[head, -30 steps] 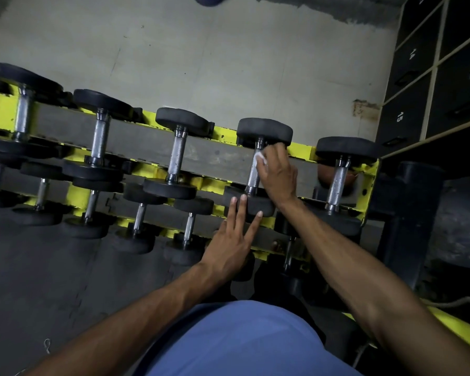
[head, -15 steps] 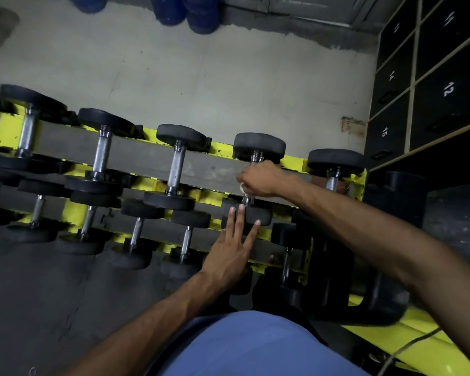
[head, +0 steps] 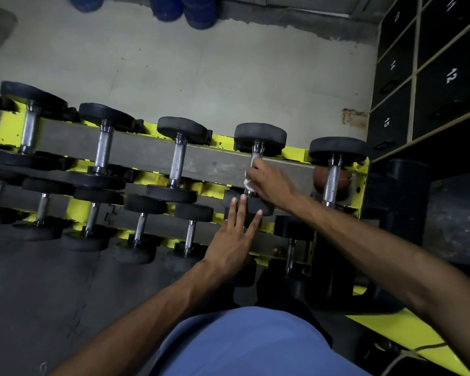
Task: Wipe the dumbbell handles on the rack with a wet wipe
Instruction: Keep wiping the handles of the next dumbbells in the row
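Fingers [head: 257,169], right hand [head: 272,184]: clamped on wet wipe [head: 248,184] round fourth top-row handle [head: 256,156] | left hand [head: 229,245]: straight, spread on weight head [head: 253,203] | progress: likely midway, other handles unverifiable

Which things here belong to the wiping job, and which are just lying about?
Job: wet wipe; right hand gripping it on the dumbbell handle; left hand laid over the rack; other dumbbells.
Lying about: blue drums; numbered lockers; brown ball.

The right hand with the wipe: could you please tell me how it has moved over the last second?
The right hand, gripping the wipe around the handle, slid down it toward the person, baring the upper part. The left hand stayed flat against the near weight.
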Demonstrator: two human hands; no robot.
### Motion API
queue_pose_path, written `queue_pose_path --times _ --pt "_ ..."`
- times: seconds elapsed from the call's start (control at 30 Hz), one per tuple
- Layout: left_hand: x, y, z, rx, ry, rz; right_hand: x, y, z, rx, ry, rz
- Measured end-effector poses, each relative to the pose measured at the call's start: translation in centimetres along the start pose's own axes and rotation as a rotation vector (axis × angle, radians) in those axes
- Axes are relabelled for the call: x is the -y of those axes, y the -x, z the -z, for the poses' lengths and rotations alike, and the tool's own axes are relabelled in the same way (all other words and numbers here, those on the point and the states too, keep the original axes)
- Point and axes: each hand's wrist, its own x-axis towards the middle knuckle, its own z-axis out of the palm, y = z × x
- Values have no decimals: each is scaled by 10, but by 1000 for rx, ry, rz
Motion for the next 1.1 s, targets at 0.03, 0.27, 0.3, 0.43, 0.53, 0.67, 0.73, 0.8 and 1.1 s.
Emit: queue_pose_path --times 0.03,0.27,0.3,0.43,0.53,0.67,0.73,0.8,1.1 --pt "0 0 -1 -2 3 -2 6 9 -7 -21 -77 -95" --pt "-1 -1 -2 -21 37 -2 10 14 -29 -94 -660 -920" --pt "-1 -1 -2 -22 35 -5 7 9 -30 -116 -733 -982" --pt "3 1 -1 -15 42 -18 -9 -31 -23 -265 -1109 -1159" --pt "3 2 3 -1 32 -25 -21 -64 -11 -416 -1466 -1252" --pt "4 2 6 3 17 -36 -19 -67 -9 -304 -1857 -1229" --pt "6 2 6 4 11 -38 -17 -62 -4 -195 -1920 -1152" --pt "7 3 7 10 10 -45 -20 -58 1 -192 -2009 -1101" --pt "17 4 10 35 -4 -90 -18 -62 -12 -284 -2018 -1208"
